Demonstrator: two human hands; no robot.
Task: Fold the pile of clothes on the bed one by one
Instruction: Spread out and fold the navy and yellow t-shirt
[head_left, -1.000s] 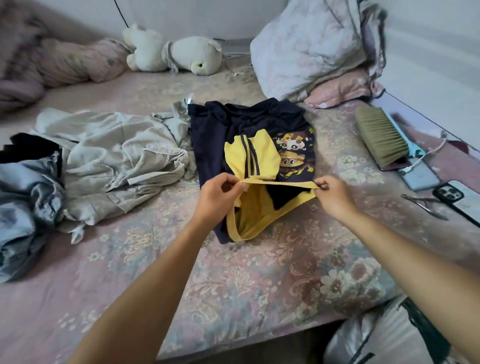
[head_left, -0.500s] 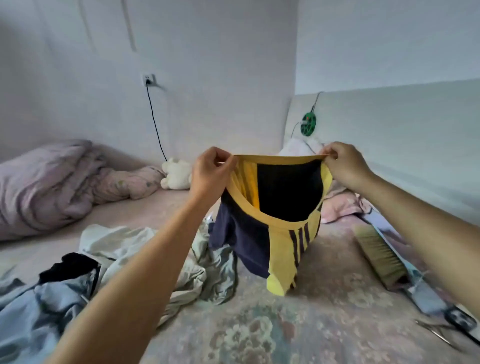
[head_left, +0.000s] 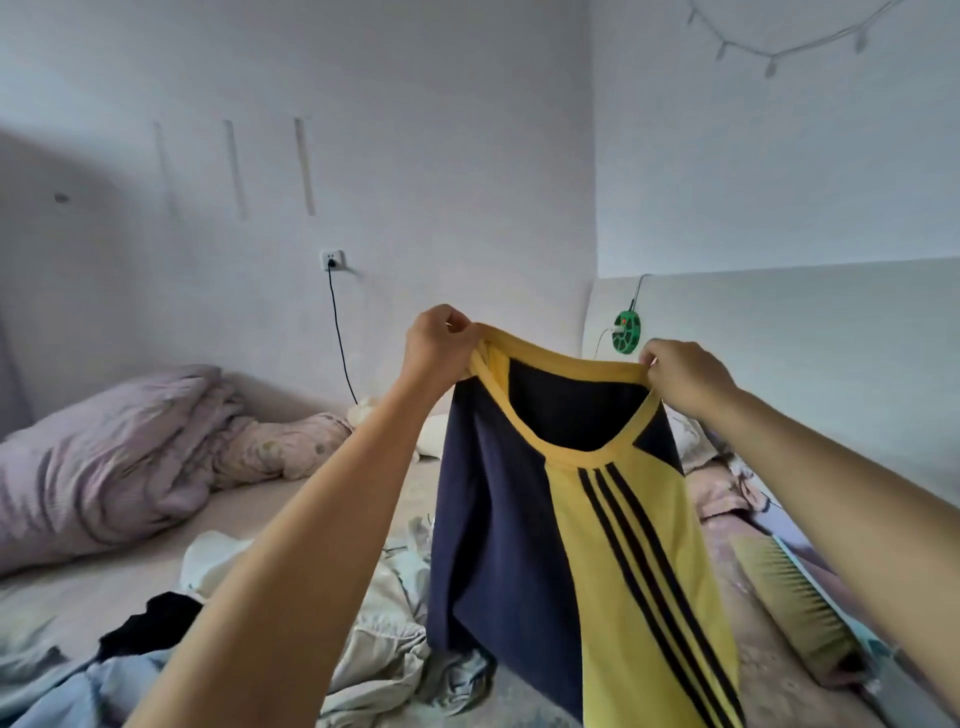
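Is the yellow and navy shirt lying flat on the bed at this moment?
No, the shirt hangs in the air, with the left hand and right hand gripping its yellow neckline.

Navy and yellow shirt (head_left: 571, 545) with three black stripes, hanging upright by its yellow neckband at centre. Pale crumpled garments (head_left: 384, 613) heaped on the bed at 7 o'clock (a black piece (head_left: 150, 623) and light-blue cloth (head_left: 62, 691) among them).
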